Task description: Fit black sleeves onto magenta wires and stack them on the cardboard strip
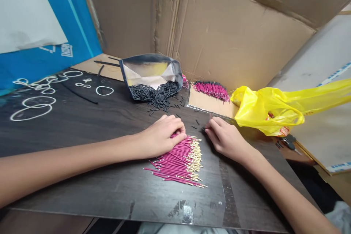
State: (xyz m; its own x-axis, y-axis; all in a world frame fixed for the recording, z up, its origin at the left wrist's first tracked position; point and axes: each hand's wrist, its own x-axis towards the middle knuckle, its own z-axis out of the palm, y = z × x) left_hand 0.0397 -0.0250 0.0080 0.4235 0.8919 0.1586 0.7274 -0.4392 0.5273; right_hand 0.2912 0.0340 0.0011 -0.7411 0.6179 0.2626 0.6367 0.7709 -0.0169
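Observation:
A fanned pile of thin magenta wires [172, 164] with gold-coloured metal ends pointing right lies on the dark table. My left hand [166, 135] rests over the pile's far edge, thumb and curled fingers pinched together; whatever is between them is hidden. To the right of the gold ends, my right hand [226, 137] is closed, its fingertips down at the tabletop on a short black tube piece [203, 128]. A few more loose black tube pieces [197, 121] lie between the hands. Beyond them, an open dark bag [127, 76] on its side spills many such pieces [160, 97].
Magenta wires with black ends [211, 90] lie on a cardboard sheet [205, 106] at the back. A yellow plastic bag [263, 109] sits at right. White rubber bands [34, 108] and a black strand [79, 93] lie at left. Cardboard walls [233, 33] stand behind the table.

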